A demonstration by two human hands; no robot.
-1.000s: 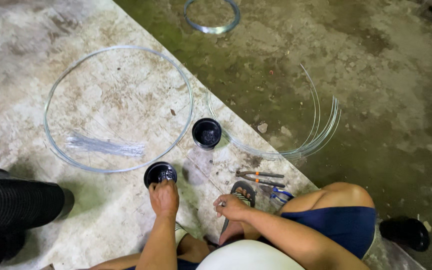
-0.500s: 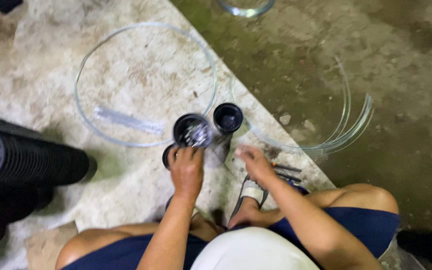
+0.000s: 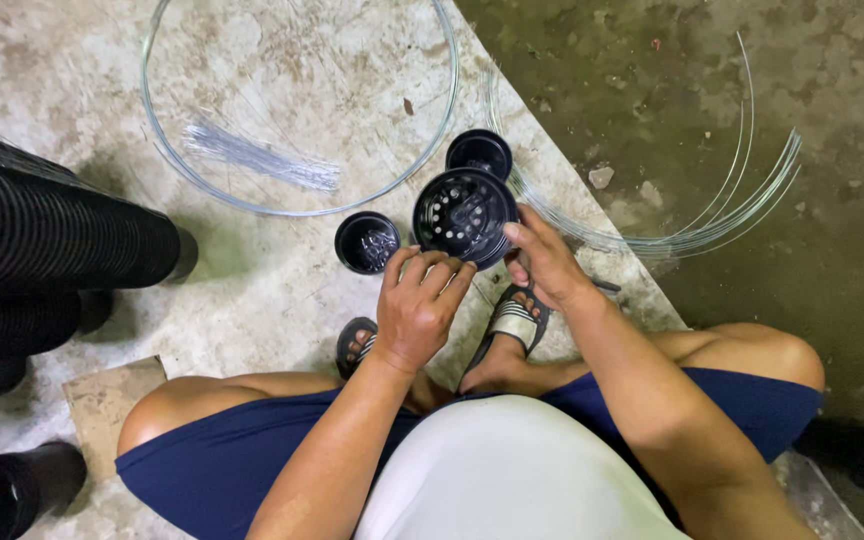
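We see a black pot (image 3: 465, 217) with little holes, silver wire hoops (image 3: 292, 208), blue shorts (image 3: 252, 470) and grey floor (image 3: 282, 290).

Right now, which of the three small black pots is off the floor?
The perforated pot, held tilted by the left hand and right hand. The other two pots stand on the concrete.

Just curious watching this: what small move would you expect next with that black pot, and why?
Probably setting it down by the other pots. Both the left hand and right hand hold the black pot tilted, its holed bottom showing, and two pots already stand on the concrete.
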